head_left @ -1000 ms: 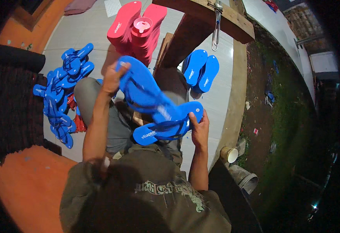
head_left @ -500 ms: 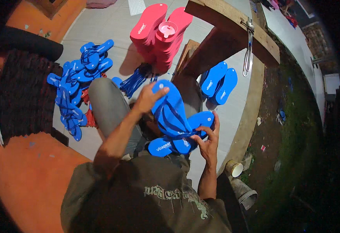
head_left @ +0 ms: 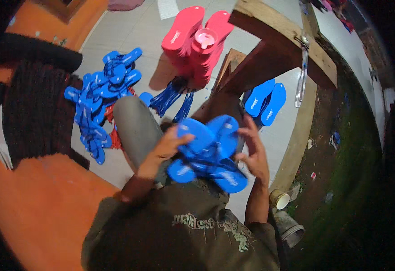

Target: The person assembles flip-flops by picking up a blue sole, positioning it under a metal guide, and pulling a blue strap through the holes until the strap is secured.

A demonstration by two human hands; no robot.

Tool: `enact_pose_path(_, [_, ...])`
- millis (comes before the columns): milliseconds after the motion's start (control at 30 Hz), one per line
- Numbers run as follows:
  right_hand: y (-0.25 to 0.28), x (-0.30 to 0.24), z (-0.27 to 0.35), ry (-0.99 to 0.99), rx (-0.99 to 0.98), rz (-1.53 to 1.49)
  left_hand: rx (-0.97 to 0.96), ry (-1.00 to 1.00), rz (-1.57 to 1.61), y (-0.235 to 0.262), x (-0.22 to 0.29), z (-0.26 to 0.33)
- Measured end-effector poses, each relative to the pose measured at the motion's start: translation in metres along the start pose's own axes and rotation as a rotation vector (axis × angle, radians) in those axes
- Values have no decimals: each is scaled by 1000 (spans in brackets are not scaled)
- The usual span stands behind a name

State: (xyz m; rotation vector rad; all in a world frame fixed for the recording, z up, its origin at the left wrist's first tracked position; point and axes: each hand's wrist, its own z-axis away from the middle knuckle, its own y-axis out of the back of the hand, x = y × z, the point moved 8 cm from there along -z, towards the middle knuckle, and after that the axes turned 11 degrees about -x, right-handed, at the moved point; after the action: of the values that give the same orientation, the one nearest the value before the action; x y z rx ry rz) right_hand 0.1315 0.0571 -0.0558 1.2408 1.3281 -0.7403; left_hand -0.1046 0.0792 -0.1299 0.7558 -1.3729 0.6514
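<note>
Over my lap is a bunch of blue flip-flops, blurred by motion. My left hand (head_left: 172, 143) grips the edge of one blue flip-flop (head_left: 198, 135), thumb on top. A second blue flip-flop (head_left: 225, 128) fans out beside it, with its toe end up. Below them, the ends of other blue flip-flops (head_left: 229, 179) point down toward my shirt; dark straps cross in the middle. My right hand (head_left: 255, 153) is at the right side of the bunch, thumb and fingers spread apart. Whether its fingertips touch a sole is unclear.
A heap of strapped blue flip-flops (head_left: 95, 97) lies left of my knee. Ahead stand stacked pink soles (head_left: 179, 38) with a small pink cup (head_left: 206, 39) on top, and bundled blue straps (head_left: 165, 97). A wooden stand (head_left: 274, 49) rises beside blue soles (head_left: 269, 101).
The upright flip-flop in my left hand has come down toward my lap, and the bunch has spread out. My right hand has shifted upward and opened beside it. The view has swung slightly left.
</note>
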Motion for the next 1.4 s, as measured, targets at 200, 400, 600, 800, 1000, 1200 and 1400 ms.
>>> enact_pose_path(200, [60, 162, 38, -388, 612, -142, 801, -256, 490, 241, 33, 128])
enact_pose_path(400, [104, 237, -21, -414, 761, 277, 1120, -459, 593, 421, -92, 242])
enact_pose_path(600, [119, 282, -66, -814, 799, 680, 1660, 108, 623, 272, -121, 201])
enact_pose_path(800, [115, 220, -20, -436, 845, -74, 849, -168, -173, 109, 49, 53])
enact_pose_path(1000, [-23, 49, 77, -499, 424, 143, 92, -41, 97, -83, 51, -107])
enact_pose_path(1200, [7, 2, 32, -187, 494, -440, 8, 24, 53, -65, 77, -81])
enact_pose_path(1400, [33, -88, -4, 231, 267, -220, -86, -614, -369, -63, 200, -72])
